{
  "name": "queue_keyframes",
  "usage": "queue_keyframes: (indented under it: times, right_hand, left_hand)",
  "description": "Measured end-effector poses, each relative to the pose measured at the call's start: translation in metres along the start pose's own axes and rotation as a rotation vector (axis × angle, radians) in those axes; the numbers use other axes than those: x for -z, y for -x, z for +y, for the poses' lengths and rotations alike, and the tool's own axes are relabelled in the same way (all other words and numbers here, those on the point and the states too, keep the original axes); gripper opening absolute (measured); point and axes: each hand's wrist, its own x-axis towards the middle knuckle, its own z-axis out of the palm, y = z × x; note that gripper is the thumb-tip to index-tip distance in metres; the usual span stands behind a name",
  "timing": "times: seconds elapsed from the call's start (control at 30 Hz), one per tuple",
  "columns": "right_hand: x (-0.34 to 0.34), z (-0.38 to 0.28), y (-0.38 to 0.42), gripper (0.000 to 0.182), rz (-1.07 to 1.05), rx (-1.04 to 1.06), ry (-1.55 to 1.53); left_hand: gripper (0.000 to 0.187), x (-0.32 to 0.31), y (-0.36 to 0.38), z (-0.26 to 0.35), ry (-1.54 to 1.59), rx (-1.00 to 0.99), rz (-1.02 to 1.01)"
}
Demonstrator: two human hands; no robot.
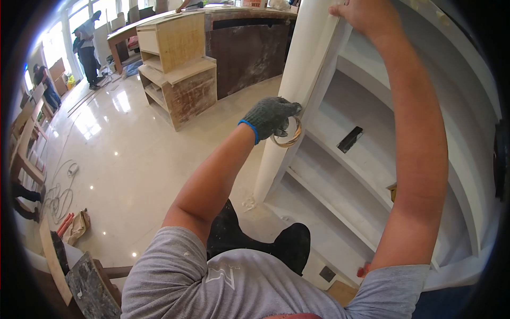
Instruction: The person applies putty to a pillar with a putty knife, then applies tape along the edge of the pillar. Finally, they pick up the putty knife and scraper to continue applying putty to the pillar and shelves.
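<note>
Hands well apart: the gloved left hand [272,118] is curled on a tan ring [289,142] in front of the white column [305,58], centre. The bare right hand [366,16] is at the column's far end; its grip is cut off, so I cannot tell. A loosened finger could drop the ring; rightward, a careless elbow might knock the white shelves [329,199].

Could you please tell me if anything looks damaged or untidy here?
Yes. The cabinet has a blotchy brown side, as if worn. The cable lies in loose loops on the floor, a possible trip hazard. Pale debris lies by the column, unswept.
</note>
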Motion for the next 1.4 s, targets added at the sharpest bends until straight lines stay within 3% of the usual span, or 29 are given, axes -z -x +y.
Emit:
queue_keyframes:
  times: [0.1,0.23,0.37,0.5,0.67,0.77,0.87,1.07,1.4]
  right_hand:
    - [-0.003,0.003,0.004,0.031,0.021,0.068,-0.020]
    - [-0.009,0.007,0.012,0.022,0.074,0.195,-0.040]
    - [-0.013,0.006,0.018,0.019,0.121,0.314,0.016]
    - [-0.017,0.008,0.020,0.020,0.163,0.384,0.074]
    - [-0.012,-0.001,0.046,0.021,0.164,0.347,0.121]
    - [-0.056,0.024,0.054,0.038,0.380,0.391,-0.049]
    - [-0.078,0.023,0.071,0.057,0.484,0.267,-0.161]
    - [-0.094,0.008,0.094,0.067,0.239,-0.166,-0.445]
    - [-0.109,0.011,0.097,0.074,0.165,-0.242,-0.580]
  left_hand:
    - [0.038,0.001,0.006,0.005,-0.015,-0.009,-0.013]
    - [0.036,0.005,0.001,-0.007,-0.215,-0.212,-0.008]
    - [0.037,0.004,0.003,-0.006,-0.063,-0.118,-0.015]
    - [0.039,0.002,0.009,0.005,0.005,-0.011,-0.007]
    - [0.040,0.003,0.001,-0.004,-0.091,-0.081,-0.006]
    - [0.039,0.004,-0.004,-0.014,-0.127,-0.194,-0.024]
    - [0.039,0.003,-0.004,-0.012,-0.092,-0.121,0.000]
    - [0.040,0.000,0.004,-0.001,-0.064,-0.063,0.020]
    - [0.046,0.000,0.009,0.004,-0.131,-0.055,0.011]
